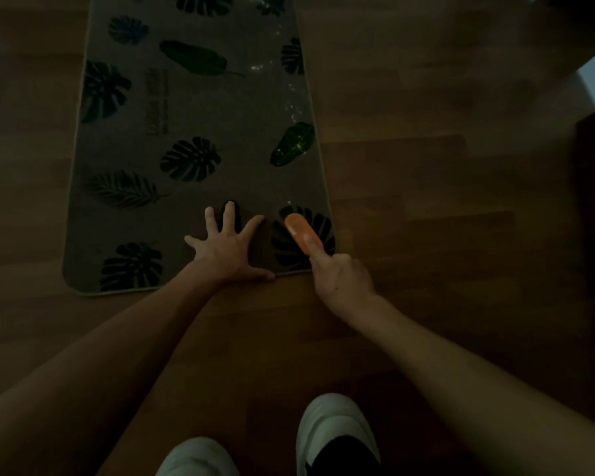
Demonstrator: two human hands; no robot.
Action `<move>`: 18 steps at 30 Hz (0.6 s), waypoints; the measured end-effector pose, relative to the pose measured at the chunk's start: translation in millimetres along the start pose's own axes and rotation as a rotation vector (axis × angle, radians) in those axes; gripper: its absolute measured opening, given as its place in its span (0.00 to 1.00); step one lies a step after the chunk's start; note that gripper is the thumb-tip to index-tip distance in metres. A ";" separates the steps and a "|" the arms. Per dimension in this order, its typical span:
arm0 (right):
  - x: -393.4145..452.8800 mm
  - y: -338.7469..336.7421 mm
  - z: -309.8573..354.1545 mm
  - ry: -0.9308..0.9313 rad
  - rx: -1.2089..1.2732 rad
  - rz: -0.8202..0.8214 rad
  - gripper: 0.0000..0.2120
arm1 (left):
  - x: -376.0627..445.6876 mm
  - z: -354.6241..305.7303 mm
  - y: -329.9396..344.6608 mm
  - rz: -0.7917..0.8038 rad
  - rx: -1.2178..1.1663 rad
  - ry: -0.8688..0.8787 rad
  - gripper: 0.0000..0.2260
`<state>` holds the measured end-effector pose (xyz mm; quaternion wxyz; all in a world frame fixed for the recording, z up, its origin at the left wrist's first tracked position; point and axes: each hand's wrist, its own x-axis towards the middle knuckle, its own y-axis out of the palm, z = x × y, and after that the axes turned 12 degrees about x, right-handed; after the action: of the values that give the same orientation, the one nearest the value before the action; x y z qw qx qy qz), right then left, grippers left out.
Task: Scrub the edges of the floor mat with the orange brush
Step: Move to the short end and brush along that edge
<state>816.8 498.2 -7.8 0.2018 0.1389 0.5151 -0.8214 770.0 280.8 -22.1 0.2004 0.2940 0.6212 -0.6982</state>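
Lying lengthwise on a dim wooden floor [426,173], a grey floor mat [200,111] printed with dark green leaves is seen from above, its rounded near corners towards the camera. The left hand [229,249] is pressed flat on the mat's near end, fingers straight and splayed wide, nothing held, the thumb laid along the near edge. The orange brush [301,231] is gripped by the right hand [340,280] at the mat's near right corner, with the index finger stretched along the brush's back and the remaining fingers curled round its lower part. The brush is set over a leaf print just inside the right edge; whether its bristles touch the mat cannot be told in the low light. Small white specks [294,108] are scattered along the mat's right side. Two pale slippers [334,431] are visible at the bottom of the view, on the bare floor well short of the mat.
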 end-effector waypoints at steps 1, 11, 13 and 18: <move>-4.4 -4.9 -11.3 0.040 0.031 -0.016 0.26 | 0.0 -0.2 -1.2 0.007 -0.008 0.008 0.55; -27.0 17.6 -11.9 0.060 0.181 -0.087 0.26 | -8.0 5.9 7.7 -0.040 0.035 0.004 0.56; -25.3 27.1 -2.2 0.018 0.175 -0.039 0.27 | -9.7 7.1 8.5 -0.044 0.046 0.001 0.56; -11.5 28.6 16.4 -0.097 0.028 0.043 0.27 | -9.0 7.4 11.0 -0.076 0.026 -0.032 0.59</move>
<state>840.2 474.5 -18.3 0.2420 0.1130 0.4901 -0.8297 782.6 271.1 -24.0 0.1797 0.2614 0.6194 -0.7181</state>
